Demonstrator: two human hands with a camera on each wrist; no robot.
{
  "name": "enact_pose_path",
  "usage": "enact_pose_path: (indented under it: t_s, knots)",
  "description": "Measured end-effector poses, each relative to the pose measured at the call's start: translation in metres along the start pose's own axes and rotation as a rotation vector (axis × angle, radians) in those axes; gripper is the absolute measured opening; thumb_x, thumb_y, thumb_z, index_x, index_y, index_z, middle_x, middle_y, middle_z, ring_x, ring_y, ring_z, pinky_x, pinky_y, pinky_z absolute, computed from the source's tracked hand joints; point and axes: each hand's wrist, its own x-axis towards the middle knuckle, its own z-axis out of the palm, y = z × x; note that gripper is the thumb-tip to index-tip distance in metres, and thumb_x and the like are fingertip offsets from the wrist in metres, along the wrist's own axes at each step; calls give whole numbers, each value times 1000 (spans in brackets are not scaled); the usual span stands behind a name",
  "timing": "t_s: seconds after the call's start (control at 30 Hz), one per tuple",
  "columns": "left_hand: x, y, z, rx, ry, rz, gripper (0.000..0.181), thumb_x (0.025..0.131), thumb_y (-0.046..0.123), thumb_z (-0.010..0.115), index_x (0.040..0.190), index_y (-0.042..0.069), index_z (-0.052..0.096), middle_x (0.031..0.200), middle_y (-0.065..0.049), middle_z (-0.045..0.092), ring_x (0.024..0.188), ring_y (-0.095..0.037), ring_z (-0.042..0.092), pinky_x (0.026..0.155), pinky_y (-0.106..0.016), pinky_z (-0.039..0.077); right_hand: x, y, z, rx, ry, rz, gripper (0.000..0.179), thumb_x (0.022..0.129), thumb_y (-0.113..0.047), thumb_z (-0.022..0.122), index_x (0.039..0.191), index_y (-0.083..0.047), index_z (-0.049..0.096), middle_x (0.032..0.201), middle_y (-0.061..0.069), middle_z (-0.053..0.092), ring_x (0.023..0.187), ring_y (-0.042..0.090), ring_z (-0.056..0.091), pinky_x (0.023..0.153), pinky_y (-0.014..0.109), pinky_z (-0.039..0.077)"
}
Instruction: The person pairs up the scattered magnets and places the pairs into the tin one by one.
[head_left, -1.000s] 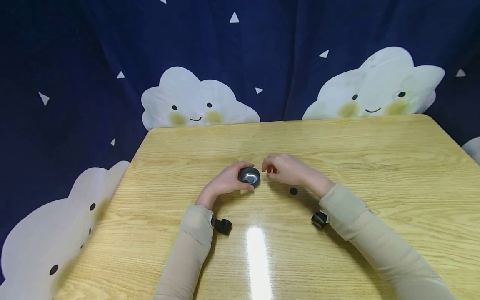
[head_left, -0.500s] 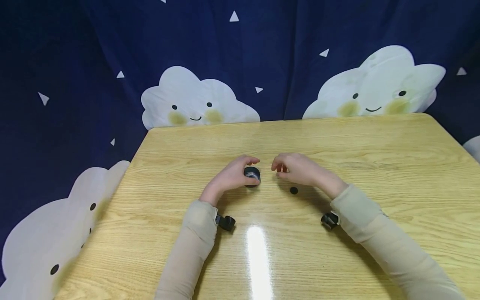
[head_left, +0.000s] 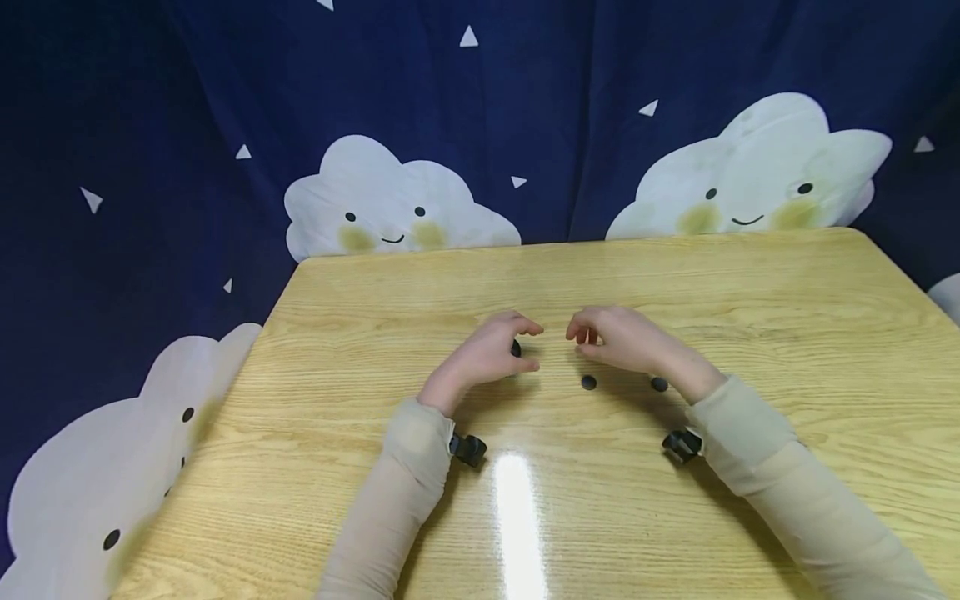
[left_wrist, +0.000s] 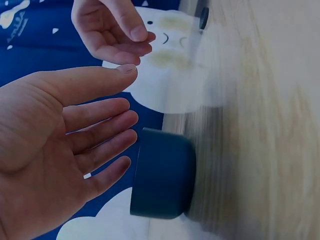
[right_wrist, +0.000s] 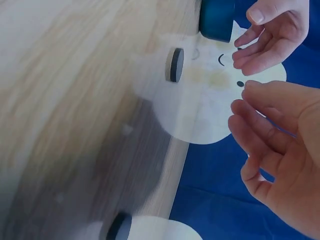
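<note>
A small round dark teal cup [left_wrist: 162, 175] stands upright on the table. In the head view my left hand [head_left: 486, 352] covers most of the cup [head_left: 516, 347]. That hand [left_wrist: 75, 135] hovers above the cup with fingers extended, apart from it and holding nothing. My right hand [head_left: 626, 342] is raised to the right of it, fingers loosely bent, with nothing in them. Below the right hand lie two small black discs: one disc [head_left: 588, 382] near the fingertips, the other disc [head_left: 659, 384] beside the wrist. Both discs [right_wrist: 177, 65] appear in the right wrist view, the second disc [right_wrist: 119, 227] cut off at its edge.
The wooden table [head_left: 360, 325] extends widely around the hands. Behind it hangs a dark blue curtain [head_left: 525, 100] printed with white clouds. A black wrist camera [head_left: 469, 451] sits on the left cuff, and another camera [head_left: 681, 446] on the right.
My left hand has let go of the cup and shifted right above it. The right hand has moved right, and the second disc has come into sight beside its wrist.
</note>
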Motion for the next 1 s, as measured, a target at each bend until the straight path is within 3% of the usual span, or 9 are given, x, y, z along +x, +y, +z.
enact_pose_path:
  t_s: [0.6,1.0]
  knots:
    - [9,16,11,47,-40,39,48,80,21,68,124,10,53,113,-3,58,107,-18,53,91,-29,41,-23,14,-10,8,-24,105,18,82,-11,63,99,-6,64,80,-2,61,73,11,56,65,31,46]
    - [15,23,21,41,-93,52,44,81,21,67,123,11,54,111,-2,58,103,-15,54,85,-24,43,-34,21,-10,25,-39,91,20,81,-7,63,101,-4,63,79,-2,62,73,10,56,66,30,46]
